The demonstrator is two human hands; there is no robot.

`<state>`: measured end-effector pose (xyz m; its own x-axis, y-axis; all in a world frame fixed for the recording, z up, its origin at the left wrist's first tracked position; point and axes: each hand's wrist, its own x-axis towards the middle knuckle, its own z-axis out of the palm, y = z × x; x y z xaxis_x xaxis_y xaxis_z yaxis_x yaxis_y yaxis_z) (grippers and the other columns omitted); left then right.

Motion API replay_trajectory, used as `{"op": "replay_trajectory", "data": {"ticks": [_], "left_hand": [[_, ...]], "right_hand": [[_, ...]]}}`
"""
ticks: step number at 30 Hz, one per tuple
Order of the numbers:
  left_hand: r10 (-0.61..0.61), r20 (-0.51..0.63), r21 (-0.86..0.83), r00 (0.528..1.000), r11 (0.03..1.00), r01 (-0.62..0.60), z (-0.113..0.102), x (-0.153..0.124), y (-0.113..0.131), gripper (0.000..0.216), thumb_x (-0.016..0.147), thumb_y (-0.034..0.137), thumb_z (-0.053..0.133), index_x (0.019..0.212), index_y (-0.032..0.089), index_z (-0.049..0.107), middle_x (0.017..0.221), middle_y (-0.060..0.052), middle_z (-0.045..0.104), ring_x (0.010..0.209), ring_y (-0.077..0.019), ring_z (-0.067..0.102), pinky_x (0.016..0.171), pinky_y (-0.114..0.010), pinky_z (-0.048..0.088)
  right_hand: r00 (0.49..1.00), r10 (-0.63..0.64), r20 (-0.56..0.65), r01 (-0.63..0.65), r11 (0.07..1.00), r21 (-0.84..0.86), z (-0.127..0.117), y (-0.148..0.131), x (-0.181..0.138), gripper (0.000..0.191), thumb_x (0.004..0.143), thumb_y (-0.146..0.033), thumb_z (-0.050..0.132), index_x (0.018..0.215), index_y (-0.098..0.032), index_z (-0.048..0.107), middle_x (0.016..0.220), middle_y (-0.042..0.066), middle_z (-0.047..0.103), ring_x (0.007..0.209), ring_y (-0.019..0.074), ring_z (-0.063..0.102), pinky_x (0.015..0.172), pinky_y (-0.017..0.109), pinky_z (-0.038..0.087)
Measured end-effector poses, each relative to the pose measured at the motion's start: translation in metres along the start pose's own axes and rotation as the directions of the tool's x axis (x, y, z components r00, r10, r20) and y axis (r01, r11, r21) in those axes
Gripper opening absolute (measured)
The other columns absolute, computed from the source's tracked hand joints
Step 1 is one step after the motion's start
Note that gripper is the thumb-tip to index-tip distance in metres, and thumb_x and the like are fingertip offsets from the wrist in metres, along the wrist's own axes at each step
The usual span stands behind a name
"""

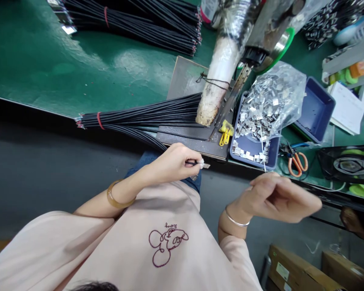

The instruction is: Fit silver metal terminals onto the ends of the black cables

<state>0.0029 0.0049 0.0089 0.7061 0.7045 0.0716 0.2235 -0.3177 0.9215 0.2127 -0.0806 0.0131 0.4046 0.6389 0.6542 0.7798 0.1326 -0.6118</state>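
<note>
My left hand (173, 161) is closed in a pinch on the end of a black cable with a small white connector (201, 163) at its tip, held just in front of the bench edge. My right hand (277, 197) hovers lower right, fingers curled loosely and blurred, below the blue tray (252, 148) of small metal terminals. Nothing can be made out inside that hand. A bundle of black cables (145, 117) tied with a red band lies on the bench and trails toward my left hand.
A clear bag of metal terminals (269, 101) sits over the blue tray. Orange-handled scissors (295, 159) lie to the right, a yellow clip (226, 132) beside a dark plate (185, 135). A plastic-wrapped machine part (221, 76) stands above. More cable bundles (139, 20) lie on the green bench top.
</note>
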Motion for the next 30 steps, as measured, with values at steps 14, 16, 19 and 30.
{"op": "replay_trajectory", "data": {"ticks": [14, 16, 19, 30], "left_hand": [[0.316, -0.27, 0.624, 0.91, 0.777, -0.084, -0.008, 0.022, -0.028, 0.012, 0.091, 0.016, 0.059, 0.088, 0.013, 0.071, 0.095, -0.012, 0.069, 0.091, -0.0265, 0.06, 0.081, -0.04, 0.05], [0.327, -0.245, 0.648, 0.913, 0.755, -0.097, -0.007, 0.024, -0.028, 0.013, 0.091, 0.014, 0.056, 0.086, 0.012, 0.068, 0.091, -0.012, 0.069, 0.088, -0.0262, 0.06, 0.078, -0.038, 0.049], [0.351, -0.262, 0.543, 0.899, 0.824, -0.163, -0.007, 0.018, -0.024, 0.009, 0.09, 0.011, 0.057, 0.086, 0.012, 0.065, 0.077, -0.005, 0.066, 0.073, -0.0196, 0.059, 0.069, -0.03, 0.048], [0.231, -0.299, 0.116, 0.926, 0.972, -0.205, -0.001, 0.007, -0.009, 0.01, 0.084, 0.009, 0.059, 0.083, 0.012, 0.068, 0.056, 0.006, 0.049, 0.049, -0.006, 0.036, 0.051, -0.021, 0.031]], "right_hand": [[0.856, 0.171, 0.487, -0.001, 0.944, -0.33, 0.047, 0.061, 0.082, 0.011, 0.079, -0.022, 0.066, 0.07, -0.021, 0.058, 0.072, -0.002, 0.062, 0.068, 0.0134, 0.058, 0.074, 0.031, 0.045], [0.831, 0.184, 0.525, 0.006, 0.941, -0.339, 0.044, 0.059, 0.083, 0.012, 0.076, -0.02, 0.065, 0.068, -0.021, 0.057, 0.07, -0.002, 0.062, 0.069, 0.0141, 0.059, 0.074, 0.031, 0.044], [0.849, 0.209, 0.486, -0.024, 0.933, -0.36, 0.032, 0.057, 0.076, 0.012, 0.075, -0.02, 0.065, 0.067, -0.021, 0.057, 0.07, -0.003, 0.061, 0.065, 0.0129, 0.056, 0.071, 0.031, 0.046], [0.946, 0.243, 0.215, -0.295, 0.92, 0.257, 0.017, -0.023, 0.025, 0.02, 0.082, -0.022, 0.074, 0.075, -0.021, 0.055, 0.079, -0.002, 0.069, 0.057, 0.0101, 0.068, 0.055, 0.024, 0.058]]}}
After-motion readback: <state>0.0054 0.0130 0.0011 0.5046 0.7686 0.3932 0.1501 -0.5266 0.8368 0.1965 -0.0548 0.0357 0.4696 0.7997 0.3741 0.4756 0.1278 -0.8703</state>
